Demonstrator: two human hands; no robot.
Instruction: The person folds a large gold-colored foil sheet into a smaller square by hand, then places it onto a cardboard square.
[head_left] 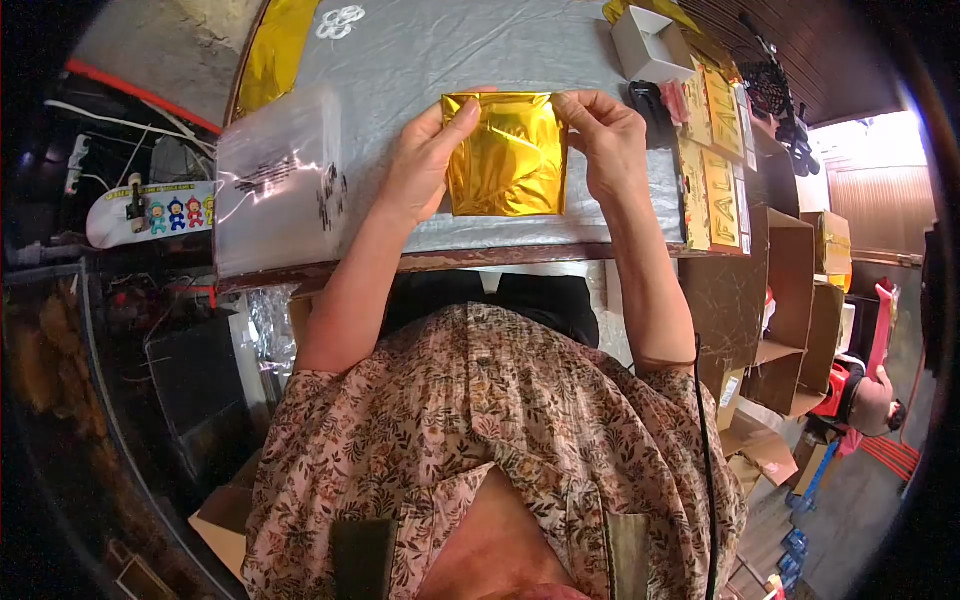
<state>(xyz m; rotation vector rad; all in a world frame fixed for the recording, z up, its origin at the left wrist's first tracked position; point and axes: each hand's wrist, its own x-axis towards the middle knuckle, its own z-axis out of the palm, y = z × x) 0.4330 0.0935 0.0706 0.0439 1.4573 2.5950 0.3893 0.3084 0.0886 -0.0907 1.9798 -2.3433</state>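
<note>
A shiny gold foil packet (506,165), square and slightly creased, is held up over the near part of the table. My left hand (432,150) grips its upper left corner, thumb lying on the front of the foil and fingers behind. At the upper right corner, my right hand (605,135) pinches the edge between thumb and fingers. Under the packet lies the grey plastic sheeting (400,85) that covers the table.
Clear plastic sleeves (275,185) lie at the table's left. To the right are yellow printed cards (712,205), a dark object (652,115) and an open white box (652,45). White rings (341,22) sit at the far left. Cardboard boxes (785,290) stand beyond the right edge; a person (865,395) is farther off.
</note>
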